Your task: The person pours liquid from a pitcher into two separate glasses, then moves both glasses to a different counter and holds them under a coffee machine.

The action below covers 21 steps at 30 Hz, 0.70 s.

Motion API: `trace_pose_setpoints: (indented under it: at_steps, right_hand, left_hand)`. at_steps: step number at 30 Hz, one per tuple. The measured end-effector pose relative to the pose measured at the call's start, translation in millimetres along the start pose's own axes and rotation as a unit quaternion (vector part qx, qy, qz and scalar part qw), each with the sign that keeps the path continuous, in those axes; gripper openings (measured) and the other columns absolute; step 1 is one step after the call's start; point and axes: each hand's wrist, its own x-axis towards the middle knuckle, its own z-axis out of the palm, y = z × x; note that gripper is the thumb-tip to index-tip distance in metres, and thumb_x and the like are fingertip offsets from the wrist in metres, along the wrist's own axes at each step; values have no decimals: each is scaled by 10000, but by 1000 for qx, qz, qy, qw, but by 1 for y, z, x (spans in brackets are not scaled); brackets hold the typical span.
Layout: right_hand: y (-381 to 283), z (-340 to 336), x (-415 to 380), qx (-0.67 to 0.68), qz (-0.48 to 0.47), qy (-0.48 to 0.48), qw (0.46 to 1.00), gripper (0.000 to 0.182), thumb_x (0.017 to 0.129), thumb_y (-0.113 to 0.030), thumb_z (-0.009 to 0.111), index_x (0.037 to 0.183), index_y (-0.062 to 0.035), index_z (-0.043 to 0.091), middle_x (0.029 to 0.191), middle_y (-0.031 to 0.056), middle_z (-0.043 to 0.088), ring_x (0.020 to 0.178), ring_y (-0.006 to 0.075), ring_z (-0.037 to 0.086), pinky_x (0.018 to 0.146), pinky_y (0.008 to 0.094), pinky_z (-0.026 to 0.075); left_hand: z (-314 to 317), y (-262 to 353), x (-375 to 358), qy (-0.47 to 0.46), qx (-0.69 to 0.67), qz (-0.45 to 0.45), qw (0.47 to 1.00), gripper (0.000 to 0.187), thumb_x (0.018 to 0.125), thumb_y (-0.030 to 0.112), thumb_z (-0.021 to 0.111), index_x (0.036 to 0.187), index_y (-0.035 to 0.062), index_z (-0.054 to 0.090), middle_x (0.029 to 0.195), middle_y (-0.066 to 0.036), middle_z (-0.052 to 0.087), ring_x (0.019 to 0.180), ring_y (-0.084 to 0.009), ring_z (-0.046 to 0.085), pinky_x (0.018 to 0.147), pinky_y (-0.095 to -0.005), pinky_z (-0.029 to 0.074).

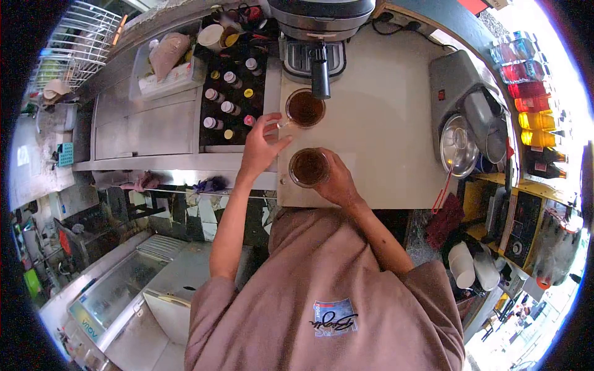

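Two glasses of dark brown liquid stand on the pale counter in front of me. My right hand is wrapped around the right side of the nearer glass. Beside the farther glass cup, my left hand has its fingers and thumb apart, fingertips close to the clear handle on the cup's left side. Just beyond that cup is a coffee machine, its black portafilter handle pointing toward me.
Several capped bottles sit in a dark recess to the left, next to a clear plastic bin. On the right are a grey appliance, a metal strainer with a red handle, and colourful bottles along the edge.
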Motion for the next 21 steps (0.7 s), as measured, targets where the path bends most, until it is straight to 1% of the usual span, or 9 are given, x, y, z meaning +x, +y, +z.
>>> trace_pose_setpoints:
  at_steps: [3, 5, 6, 8, 11, 14, 18, 20, 21]
  right_hand:
    - [4, 3, -2, 5, 17, -7, 1000, 674, 739, -142, 840, 1324, -40, 522, 1271, 191, 624, 1202, 391, 593, 1023, 464, 496]
    - [11, 4, -4, 10, 23, -3, 1000, 666, 730, -141, 831, 1314, -52, 525, 1264, 204, 621, 1200, 413, 588, 1034, 481, 486]
    - [11, 3, -3, 14, -3, 4, 1000, 670, 728, -143, 832, 1316, -50, 524, 1269, 203, 618, 1211, 411, 581, 1039, 484, 480]
    - [11, 1, -4, 19, -28, 15, 999, 674, 726, -144, 832, 1318, -49, 524, 1274, 202, 615, 1222, 410, 574, 1045, 487, 474]
    - [7, -1, -3, 19, -20, 23, 999, 679, 716, -152, 839, 1311, -46, 530, 1277, 198, 612, 1215, 412, 574, 1042, 492, 470]
    - [16, 5, -5, 33, -14, 31, 999, 678, 719, -173, 846, 1307, -43, 535, 1276, 191, 616, 1206, 407, 573, 1029, 482, 474]
    - [22, 7, -5, 34, -31, 33, 998, 676, 723, -199, 852, 1300, -40, 538, 1269, 181, 614, 1199, 399, 572, 1016, 470, 479]
    - [23, 9, -6, 34, -30, 40, 998, 680, 723, -202, 855, 1301, -38, 537, 1272, 179, 609, 1201, 397, 571, 1019, 467, 478]
    - [27, 12, -9, 27, -37, 42, 998, 714, 714, -197, 869, 1319, -45, 521, 1277, 177, 602, 1211, 387, 569, 1024, 458, 479]
  left_hand:
    - [10, -8, 15, -8, -8, 11, 1000, 404, 841, 115, 800, 1210, 30, 657, 1104, -70, 708, 903, -133, 668, 793, -274, 532]
    - [7, -5, 22, -10, 111, -16, 994, 345, 847, 108, 789, 1166, 13, 697, 938, -43, 729, 794, -110, 657, 709, -248, 515]
    - [5, -3, 24, -15, 112, -14, 994, 345, 847, 108, 789, 1166, 13, 697, 938, -43, 729, 794, -110, 657, 709, -248, 515]
    - [3, 0, 27, -17, 152, -36, 988, 270, 860, 99, 774, 1105, -2, 723, 815, -30, 721, 731, -89, 624, 662, -246, 497]
    - [0, 1, 29, -23, 119, 0, 993, 269, 868, 91, 766, 1116, -2, 723, 832, -32, 727, 753, -81, 626, 677, -241, 499]
    - [-2, -6, 28, -30, 83, -33, 996, 278, 871, 86, 761, 1125, -20, 716, 890, -50, 746, 783, -87, 658, 721, -251, 519]
    - [7, -4, 15, -17, 102, -4, 995, 320, 886, 76, 744, 1183, -23, 676, 976, -67, 741, 866, -112, 677, 774, -272, 534]
    - [20, -24, 2, 115, 8, 73, 991, 302, 905, 60, 718, 1183, -15, 628, 981, -61, 706, 910, -139, 666, 806, -298, 540]
    - [20, -37, -7, 109, 8, 77, 991, 302, 905, 60, 718, 1183, -15, 628, 981, -61, 706, 910, -139, 666, 806, -298, 540]
